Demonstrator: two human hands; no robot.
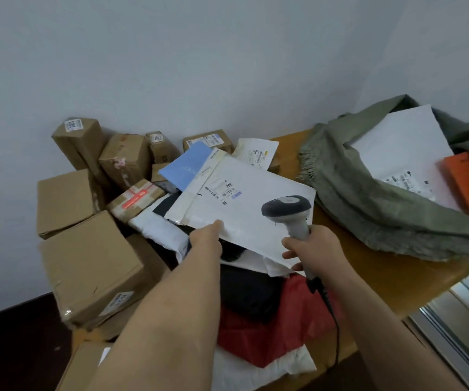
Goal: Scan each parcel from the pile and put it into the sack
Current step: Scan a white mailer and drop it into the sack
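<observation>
My left hand (pixel 206 239) pinches the near edge of a flat white mailer (pixel 244 213) and holds it above the pile, its barcode label facing up. My right hand (pixel 313 249) grips the handle of a grey barcode scanner (pixel 289 211), whose dark head hangs over the mailer's right part. The olive-green sack (pixel 368 198) lies open on the table at the right. Inside it I see a white parcel (pixel 402 153) and an orange box (pixel 467 184).
Several brown cardboard boxes (pixel 86 266) are stacked at the left against the wall. Black, red (pixel 284 334) and white soft bags lie under my arms, a blue envelope (pixel 185 167) behind the mailer. The wooden table (pixel 382 280) ends at the right by a metal frame.
</observation>
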